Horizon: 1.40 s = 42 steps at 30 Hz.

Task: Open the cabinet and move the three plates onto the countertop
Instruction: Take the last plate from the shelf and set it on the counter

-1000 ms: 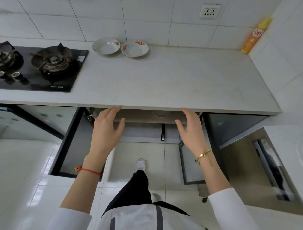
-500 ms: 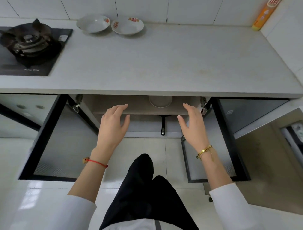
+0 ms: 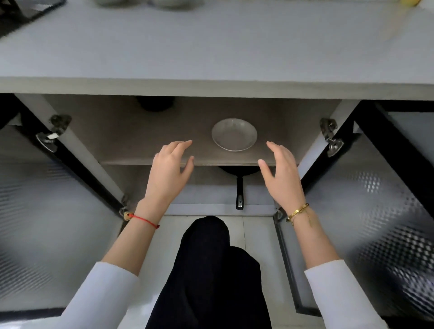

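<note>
The cabinet under the grey countertop (image 3: pixel 211 47) stands open, both doors swung wide. One white plate (image 3: pixel 234 134) lies on the upper shelf (image 3: pixel 122 136), right of centre. My left hand (image 3: pixel 170 170) hovers at the shelf's front edge, left of the plate, fingers relaxed and empty. To the plate's right, my right hand (image 3: pixel 280 175) is held the same way, empty too. Neither hand touches the plate. Two more plates (image 3: pixel 148 2) show only as blurred rims at the top edge of the countertop.
A black pan (image 3: pixel 239 185) sits on the lower level, handle pointing toward me. A dark round object (image 3: pixel 156 103) sits at the shelf's back. The left door (image 3: pixel 47 211) and right door (image 3: pixel 375 223) flank my arms. A stove corner (image 3: pixel 21 14) lies top left.
The view has dropped lower and closer to the cabinet, so the plate on the shelf is in full sight. Both hands have moved forward to the shelf edge, either side of the plate.
</note>
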Tool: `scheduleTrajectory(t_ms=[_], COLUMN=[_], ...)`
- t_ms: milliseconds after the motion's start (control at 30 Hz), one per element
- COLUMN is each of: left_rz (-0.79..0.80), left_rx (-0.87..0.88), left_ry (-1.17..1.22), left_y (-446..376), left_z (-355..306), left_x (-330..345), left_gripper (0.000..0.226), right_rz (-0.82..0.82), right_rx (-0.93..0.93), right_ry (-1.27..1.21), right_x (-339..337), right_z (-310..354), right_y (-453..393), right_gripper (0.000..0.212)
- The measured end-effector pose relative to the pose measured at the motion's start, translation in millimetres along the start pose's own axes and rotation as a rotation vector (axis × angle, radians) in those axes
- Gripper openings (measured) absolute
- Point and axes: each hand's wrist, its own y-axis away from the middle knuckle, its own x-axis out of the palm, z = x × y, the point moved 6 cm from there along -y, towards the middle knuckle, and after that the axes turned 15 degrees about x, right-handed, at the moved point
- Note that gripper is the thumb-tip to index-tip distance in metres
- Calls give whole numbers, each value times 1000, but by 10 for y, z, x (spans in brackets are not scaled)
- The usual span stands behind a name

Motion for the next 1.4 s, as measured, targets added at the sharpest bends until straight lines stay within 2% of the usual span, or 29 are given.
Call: scheduleTrajectory(t_ms=[267,633,800,1067,1133,1400], left_rz=[-75,-80,-38,122,144,210], left_rx=[26,-42,-159,-224,-227,-217], left_ry=[2,26,81,98,109,115], left_y=[70,-405,-807,-1238,-1287,-1458], left_z=[243,500,739,1056,1109,1210], left_x=[754,1104,1342,1844,1944,2236], left_gripper=[41,41,45,43,48,40], right_rz=[-61,-49,3,78,96,119], right_rx=[-46,-29,64,219,234,254], right_ry=[-9,35,27,106,106,129], right_x=[577,799,985,1324,1400,1524], right_z=[-625,-759,-812,-971,-988,-1040], right_y=[-246,-900,-1369,-1929,-2000,-2144], right_gripper=[49,47,45,52,51,46])
